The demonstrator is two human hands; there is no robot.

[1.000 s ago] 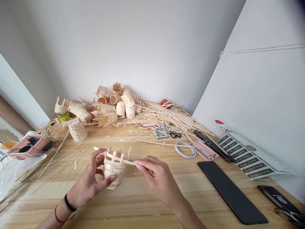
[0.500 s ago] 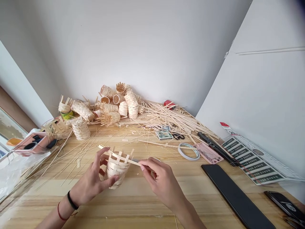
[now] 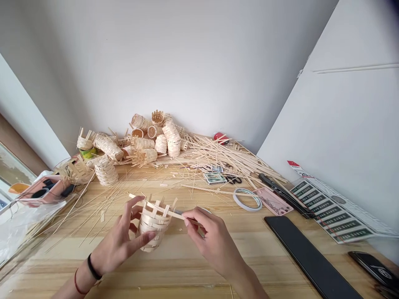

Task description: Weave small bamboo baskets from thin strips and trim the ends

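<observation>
Left hand [image 3: 116, 236] spread around small woven bamboo basket [image 3: 152, 228]; right hand [image 3: 212, 241] pinching bamboo strip [image 3: 165, 211] at basket rim.

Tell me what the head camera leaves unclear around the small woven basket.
Head view:
Inside of the small woven basket: hidden by its own wall and the left hand.
Grey tool: most of it hidden by the right hand.
Black phone: cut off by the right edge.

Basket [image 3: 152, 229] and strip [image 3: 168, 213]: pale bamboo, matt, slightly rough. Tabletop [image 3: 199, 265]: light wood, smooth, faint sheen. Tape roll [image 3: 247, 206]: glossy, pale film.
</observation>
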